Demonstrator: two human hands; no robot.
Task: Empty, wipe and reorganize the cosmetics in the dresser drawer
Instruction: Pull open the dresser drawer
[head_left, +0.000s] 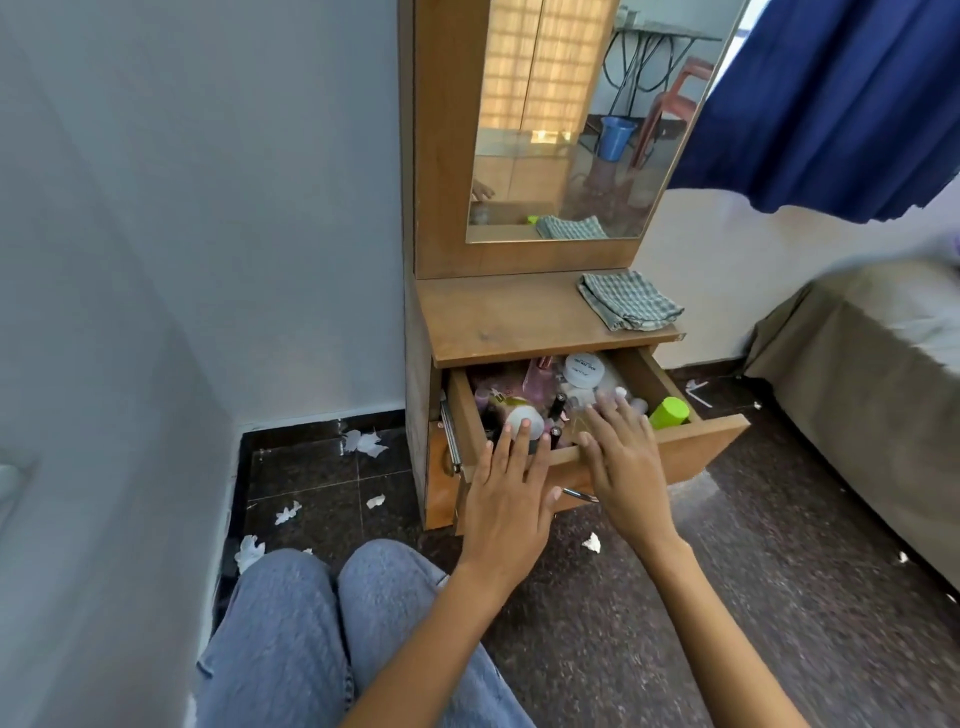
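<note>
Dresser (524, 317), drawer (691, 441) open; white jar (584, 370) label unreadable; both hands (506, 499) flat.

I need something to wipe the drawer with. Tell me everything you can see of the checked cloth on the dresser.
The checked cloth is a grey-green and white woven-looking piece, folded into a rough square of several layers. It lies flat on the right rear part of the wooden dresser top, above the open drawer, one corner near the top's right edge. No hand touches it. The mirror reflects it.
</note>
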